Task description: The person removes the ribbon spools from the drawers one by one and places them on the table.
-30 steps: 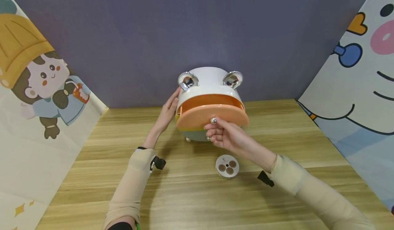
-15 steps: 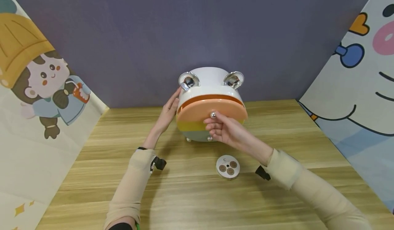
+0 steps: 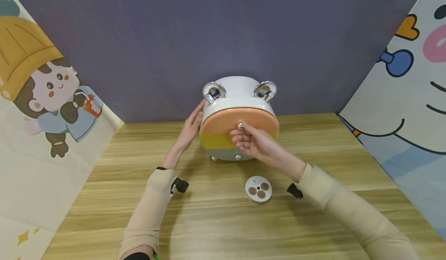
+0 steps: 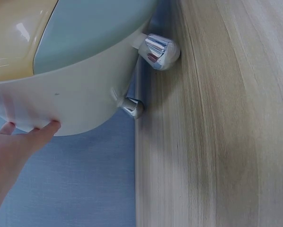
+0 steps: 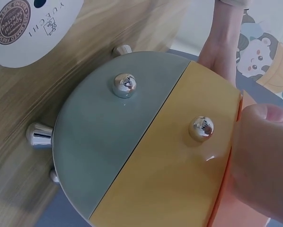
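A small rounded white drawer box [image 3: 237,91] with two chrome ears stands at the back of the table. My right hand [image 3: 259,143] pinches the chrome knob [image 3: 240,125] of its orange top drawer [image 3: 219,121]. Seen from the right wrist, that drawer's front stands slightly proud of the yellow drawer [image 5: 165,146] below. The grey-green bottom drawer [image 5: 101,123] is closed. My left hand [image 3: 189,130] rests with extended fingers on the box's left side; the left wrist view shows its fingertips against the white wall.
A round white disc [image 3: 258,189] with brown round labels lies on the wooden table [image 3: 209,221] in front of the box. Behind rises a dark blue-grey panel [image 3: 156,51]. Cartoon-printed panels flank both sides.
The orange drawer has slid back into the box, its front now almost level with the drawers below. My right hand moved inward with the knob. The left hand stayed in place.
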### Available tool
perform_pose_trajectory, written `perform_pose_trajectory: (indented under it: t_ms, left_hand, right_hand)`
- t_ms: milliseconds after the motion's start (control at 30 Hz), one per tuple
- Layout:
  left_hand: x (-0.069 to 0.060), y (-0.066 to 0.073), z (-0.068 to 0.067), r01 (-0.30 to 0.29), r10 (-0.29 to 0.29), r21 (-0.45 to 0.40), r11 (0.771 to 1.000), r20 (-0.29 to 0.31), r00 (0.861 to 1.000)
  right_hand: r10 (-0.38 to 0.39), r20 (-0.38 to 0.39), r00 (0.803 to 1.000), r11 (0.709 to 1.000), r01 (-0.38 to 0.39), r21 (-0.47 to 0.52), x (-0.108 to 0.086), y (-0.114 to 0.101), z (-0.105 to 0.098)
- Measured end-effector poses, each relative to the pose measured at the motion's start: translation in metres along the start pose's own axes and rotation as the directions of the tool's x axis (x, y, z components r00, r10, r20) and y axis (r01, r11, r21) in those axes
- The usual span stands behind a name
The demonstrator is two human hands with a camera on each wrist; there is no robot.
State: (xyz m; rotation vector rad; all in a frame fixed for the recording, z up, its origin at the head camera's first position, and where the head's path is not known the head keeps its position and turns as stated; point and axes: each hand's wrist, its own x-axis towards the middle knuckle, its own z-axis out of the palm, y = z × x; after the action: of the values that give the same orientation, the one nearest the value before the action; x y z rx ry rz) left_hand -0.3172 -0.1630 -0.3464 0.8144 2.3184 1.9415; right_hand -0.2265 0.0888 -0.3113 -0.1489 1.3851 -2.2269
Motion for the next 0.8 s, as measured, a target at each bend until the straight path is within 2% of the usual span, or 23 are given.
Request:
perform_pose_trajectory:
  t_ms: [267,500,800]
  left_hand:
    - [-0.001,0.001,0.001,0.0,0.0,0.015,1.0,-0.013,1.0]
    - [0.008,-0.026,-0.001,-0.016,0.017,0.007,1.0,-0.033,0.999]
    - [0.008,-0.03,-0.001,-0.013,0.014,0.025,1.0,-0.041,0.999]
  right_hand:
    - [-0.007,0.012,1.0,1.0,0.006,0.026,0.006,-0.001,-0.004]
    - [-0.007,0.03,1.0,1.0,0.007,0.023,0.008,-0.001,-0.006]
    - [-0.01,0.016,1.0,1.0,0.01,0.015,0.008,-0.003,-0.005]
